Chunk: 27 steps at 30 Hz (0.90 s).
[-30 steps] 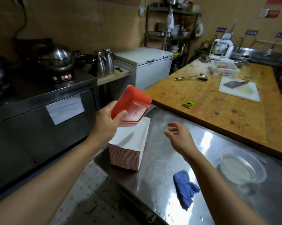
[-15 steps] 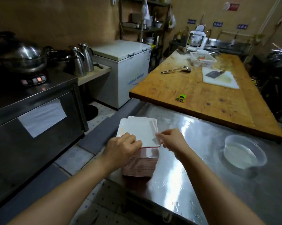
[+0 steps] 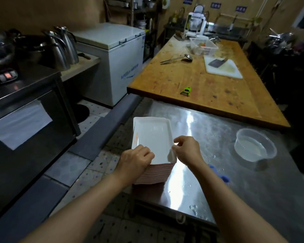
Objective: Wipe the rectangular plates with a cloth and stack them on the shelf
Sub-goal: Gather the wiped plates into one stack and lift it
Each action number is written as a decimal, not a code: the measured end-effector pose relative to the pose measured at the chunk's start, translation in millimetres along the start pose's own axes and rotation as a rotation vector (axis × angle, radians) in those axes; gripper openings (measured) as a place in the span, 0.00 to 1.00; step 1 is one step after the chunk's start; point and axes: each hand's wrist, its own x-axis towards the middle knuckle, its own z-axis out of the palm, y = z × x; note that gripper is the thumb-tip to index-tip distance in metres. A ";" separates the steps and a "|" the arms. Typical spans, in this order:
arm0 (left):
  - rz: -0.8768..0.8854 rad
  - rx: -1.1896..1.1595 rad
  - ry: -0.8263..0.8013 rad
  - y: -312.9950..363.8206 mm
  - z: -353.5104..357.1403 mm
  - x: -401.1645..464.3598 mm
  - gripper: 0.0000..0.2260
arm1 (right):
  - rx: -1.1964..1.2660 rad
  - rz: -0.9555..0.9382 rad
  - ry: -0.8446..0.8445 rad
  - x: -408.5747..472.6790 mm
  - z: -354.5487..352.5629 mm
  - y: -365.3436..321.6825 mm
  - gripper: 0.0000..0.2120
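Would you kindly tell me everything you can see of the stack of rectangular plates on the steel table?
The stack of plates stands at the near left corner of the steel table. Its side shows many thin reddish edges; the top plate lies face up, white and glossy with a raised rim and rounded corners. The left hand rests on its near edge, and the right hand pinches its near right corner.

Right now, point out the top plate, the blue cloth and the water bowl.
top plate [image 3: 152, 137], head view, bare white centre.
blue cloth [image 3: 224, 178], head view, visible edge behind the forearm.
water bowl [image 3: 270, 146], head view, right rim.
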 end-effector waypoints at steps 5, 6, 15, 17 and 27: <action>-0.028 -0.028 -0.118 -3.3 2.2 -0.5 0.18 | -0.070 -0.060 0.003 9.7 6.4 2.2 0.13; -0.027 -0.029 -0.121 -5.1 3.5 -0.2 0.19 | -0.081 -0.077 -0.007 11.6 7.6 2.7 0.13; -0.026 -0.027 -0.177 -4.6 12.5 -3.3 0.20 | -0.082 -0.127 -0.008 23.9 11.2 12.1 0.14; -0.118 -0.114 -0.169 -1.6 10.3 -5.6 0.23 | -0.062 -0.132 -0.031 24.5 9.6 14.3 0.15; -1.449 -1.176 -0.208 -12.1 0.6 11.3 0.26 | 0.201 0.164 -0.406 26.0 2.8 26.0 0.24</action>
